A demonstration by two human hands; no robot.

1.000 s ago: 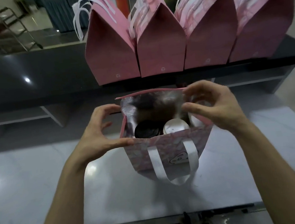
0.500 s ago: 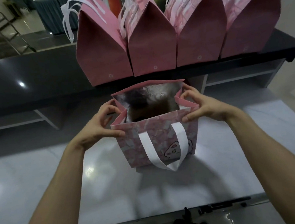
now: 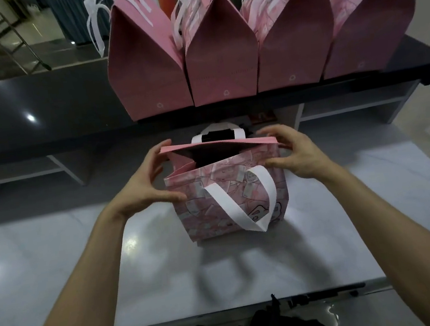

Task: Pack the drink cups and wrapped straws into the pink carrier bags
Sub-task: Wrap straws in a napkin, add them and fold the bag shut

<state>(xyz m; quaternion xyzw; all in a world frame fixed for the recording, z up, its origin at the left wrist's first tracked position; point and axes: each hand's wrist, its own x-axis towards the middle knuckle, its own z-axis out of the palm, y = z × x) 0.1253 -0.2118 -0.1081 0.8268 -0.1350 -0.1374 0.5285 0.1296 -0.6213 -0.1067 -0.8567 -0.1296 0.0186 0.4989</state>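
Left hand (image 3: pixel 141 188) pinches pink carrier bag (image 3: pixel 229 199) top corner | right hand (image 3: pixel 295 153) grips opposite corner, fingers curled

Pink printed carrier bag (image 3: pixel 229 199) with white handles (image 3: pixel 243 202); four plain pink bags (image 3: pixel 220 62); black counter (image 3: pixel 39 108); grey table (image 3: pixel 140 267).

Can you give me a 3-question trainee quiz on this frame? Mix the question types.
1. True or false: the near bag lies flat on its side on the table.
2. How many closed bags stand in the row on the dark counter? A) two B) four C) six
3. Fill in: the left hand and right hand both grip the near bag at its ____.

Key:
1. False; it stands upright.
2. B.
3. Top edges, one hand at each end of the mouth.
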